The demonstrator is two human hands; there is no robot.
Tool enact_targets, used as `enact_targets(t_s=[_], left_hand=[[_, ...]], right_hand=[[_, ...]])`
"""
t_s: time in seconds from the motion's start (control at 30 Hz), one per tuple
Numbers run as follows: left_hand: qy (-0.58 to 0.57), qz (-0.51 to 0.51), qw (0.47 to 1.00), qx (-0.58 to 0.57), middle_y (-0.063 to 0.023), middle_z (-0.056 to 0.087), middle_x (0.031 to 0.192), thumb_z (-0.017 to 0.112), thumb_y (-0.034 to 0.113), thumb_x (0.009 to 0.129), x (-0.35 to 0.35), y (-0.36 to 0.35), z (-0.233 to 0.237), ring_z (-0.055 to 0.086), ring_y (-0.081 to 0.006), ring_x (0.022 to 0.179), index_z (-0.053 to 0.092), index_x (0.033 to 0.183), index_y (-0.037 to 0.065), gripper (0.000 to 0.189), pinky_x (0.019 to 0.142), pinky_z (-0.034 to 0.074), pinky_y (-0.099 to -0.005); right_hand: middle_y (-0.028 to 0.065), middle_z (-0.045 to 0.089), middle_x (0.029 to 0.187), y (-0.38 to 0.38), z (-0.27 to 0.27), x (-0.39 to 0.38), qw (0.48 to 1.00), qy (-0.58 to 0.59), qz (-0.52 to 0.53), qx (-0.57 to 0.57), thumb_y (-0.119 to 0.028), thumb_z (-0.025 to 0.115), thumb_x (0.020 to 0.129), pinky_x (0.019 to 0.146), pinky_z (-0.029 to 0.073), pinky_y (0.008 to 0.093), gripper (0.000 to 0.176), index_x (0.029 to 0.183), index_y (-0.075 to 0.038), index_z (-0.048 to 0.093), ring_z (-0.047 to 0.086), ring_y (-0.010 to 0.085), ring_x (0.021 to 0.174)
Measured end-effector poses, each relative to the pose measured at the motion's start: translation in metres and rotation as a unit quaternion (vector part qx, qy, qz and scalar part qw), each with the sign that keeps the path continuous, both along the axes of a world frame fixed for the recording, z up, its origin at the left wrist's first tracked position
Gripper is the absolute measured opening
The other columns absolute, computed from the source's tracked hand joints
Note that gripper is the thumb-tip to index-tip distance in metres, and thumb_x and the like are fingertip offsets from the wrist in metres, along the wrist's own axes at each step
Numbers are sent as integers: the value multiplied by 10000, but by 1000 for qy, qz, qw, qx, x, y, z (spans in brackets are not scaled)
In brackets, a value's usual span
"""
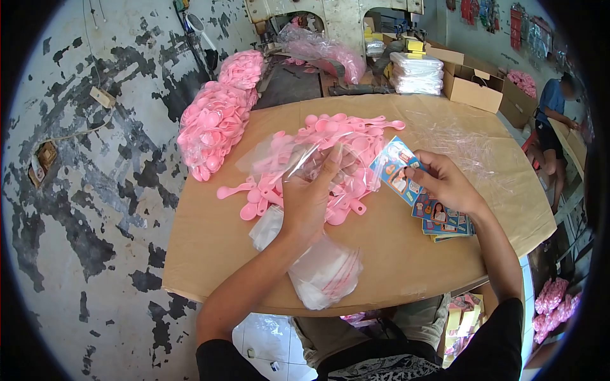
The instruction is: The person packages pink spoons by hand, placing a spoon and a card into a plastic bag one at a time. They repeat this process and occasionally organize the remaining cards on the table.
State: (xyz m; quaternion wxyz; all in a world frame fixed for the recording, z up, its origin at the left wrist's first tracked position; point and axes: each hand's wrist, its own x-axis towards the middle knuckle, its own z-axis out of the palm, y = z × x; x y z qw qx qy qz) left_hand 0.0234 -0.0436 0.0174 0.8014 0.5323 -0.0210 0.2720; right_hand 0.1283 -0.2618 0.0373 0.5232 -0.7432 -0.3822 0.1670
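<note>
My left hand [311, 190] holds a clear plastic bag [305, 159], its thumb seen through or against the film, above a pile of pink spoons [346, 127]. Between the thumb and fingers of my right hand [441, 181] is a blue printed card [397, 168], its left edge beside the bag. Under that hand lies a stack of similar cards [441, 219]. A stack of clear plastic bags [327, 270] with red lines rests on the brown table near my left forearm, partly hidden by it.
Bagged pink spoons [216, 124] stand at the table's left edge. Loose clear film [464, 149] lies on the right of the table [394, 273]. Wrapped packs [416, 73] and an open cardboard box [473, 86] are behind. Another person [556, 114] is at the far right.
</note>
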Motion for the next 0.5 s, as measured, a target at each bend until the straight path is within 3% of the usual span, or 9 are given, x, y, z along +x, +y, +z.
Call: enact_targets(t_s=[0.23, 0.37, 0.5], left_hand=[[42, -4, 998, 42, -126, 666, 1076, 635, 192, 933, -2, -8, 1, 655, -171, 922, 584, 1174, -30, 332, 820, 523, -289], [55, 18, 996, 67, -114, 662, 1086, 642, 204, 930, -4, -9, 0, 634, -145, 960, 597, 1178, -34, 347, 830, 508, -265], [53, 2, 997, 57, -100, 661, 1074, 652, 212, 924, 0, -9, -9, 613, -119, 973, 592, 1194, -35, 370, 835, 503, -262]], right_hand=[[-76, 568, 818, 5, -9, -9, 999, 24, 8, 34, -194, 555, 980, 563, 351, 184, 201, 1076, -26, 611, 415, -18, 676], [-85, 518, 749, 16, -17, -15, 994, 16, 4, 112, -181, 570, 970, 519, 318, 210, 192, 1054, -15, 617, 366, -1, 617], [-74, 478, 685, 13, -10, -20, 999, -47, -8, -7, -153, 588, 951, 506, 323, 223, 156, 992, -10, 635, 359, 12, 598]])
